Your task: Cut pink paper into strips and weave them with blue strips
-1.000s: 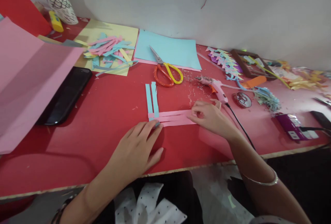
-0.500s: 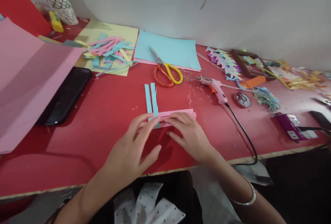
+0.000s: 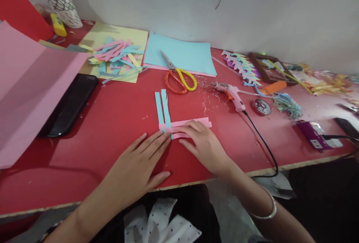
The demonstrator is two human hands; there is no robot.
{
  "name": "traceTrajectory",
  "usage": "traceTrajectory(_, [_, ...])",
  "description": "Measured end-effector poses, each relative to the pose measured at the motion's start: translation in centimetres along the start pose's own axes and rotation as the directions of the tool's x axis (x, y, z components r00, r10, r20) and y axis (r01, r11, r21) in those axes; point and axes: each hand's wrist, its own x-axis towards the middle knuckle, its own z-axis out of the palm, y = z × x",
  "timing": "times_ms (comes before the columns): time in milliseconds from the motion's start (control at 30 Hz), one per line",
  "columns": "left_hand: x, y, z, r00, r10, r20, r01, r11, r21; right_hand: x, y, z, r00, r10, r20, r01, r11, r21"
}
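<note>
Two light blue paper strips [image 3: 159, 109] stand side by side, crossed near their lower ends by several pink paper strips [image 3: 198, 122] that run to the right. The pink and blue overlap in a corner just beyond my fingertips. My left hand [image 3: 140, 160] lies flat with fingers stretched, its tips touching the lower edge of that overlap. Over the right part of the pink strips rests my right hand [image 3: 206, 143], its fingers bent and pressing on them, the thumb apart on the red table [image 3: 117, 119]. The strip ends beneath my right fingers are hidden.
Beyond the strips lie scissors [image 3: 179, 76] and a pink glue gun [image 3: 231, 95] with a black cord. Loose strips [image 3: 117, 55] are heaped on yellow paper [image 3: 134, 33]. A phone [image 3: 71, 104] sits partly under a pink sheet [image 3: 30, 97]. A purple box [image 3: 312, 132] stands right.
My left hand has come down and flattened beside the strips, its fingers pulled back from the overlap. The crossing of pink and blue is uncovered now. My right hand has barely moved.
</note>
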Motion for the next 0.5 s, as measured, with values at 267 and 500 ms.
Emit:
traceTrajectory(267, [0.0, -0.2, -0.3, 1.000, 0.024, -0.010, -0.023, 1.000, 0.020, 0.6, 0.0, 0.3, 0.996, -0.083, -0.031, 0.071, 0.955, -0.289])
traceTrajectory(500, [0.2, 0.2, -0.3, 1.000, 0.002, -0.012, -0.002, 1.000, -0.002, -0.8, -1.0, 1.1, 0.971, 0.084, -0.225, -0.173, 0.896, -0.408])
